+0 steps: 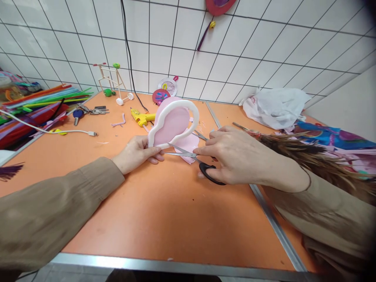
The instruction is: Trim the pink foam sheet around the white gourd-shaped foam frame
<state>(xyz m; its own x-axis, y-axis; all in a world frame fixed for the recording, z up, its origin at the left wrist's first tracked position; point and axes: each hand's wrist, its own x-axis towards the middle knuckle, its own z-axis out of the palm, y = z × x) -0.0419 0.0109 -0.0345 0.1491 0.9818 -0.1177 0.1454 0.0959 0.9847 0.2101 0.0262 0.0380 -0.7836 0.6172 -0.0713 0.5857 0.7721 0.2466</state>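
Observation:
My left hand (pixel 141 153) pinches the lower left corner of a pink sheet (pixel 173 124) with a raised white border (pixel 194 113), held up off the orange table. Black-handled scissors (pixel 212 174) are in my right hand (pixel 235 156), fingers closed around the handles. Their blades are spread and point left at the bottom edge of the white border, close to my left fingertips. Below and right of the bordered piece lies a loose pink piece (pixel 190 145), partly hidden behind the blades.
A yellow glue gun (pixel 141 116) lies behind my left hand. Keys (pixel 93 111), a white cable (pixel 67 131) and colourful pipe cleaners (pixel 38 113) are left. A stick model (pixel 113 84) stands by the wall. Brown feathers (pixel 305 156) and a white bag (pixel 274 106) are right.

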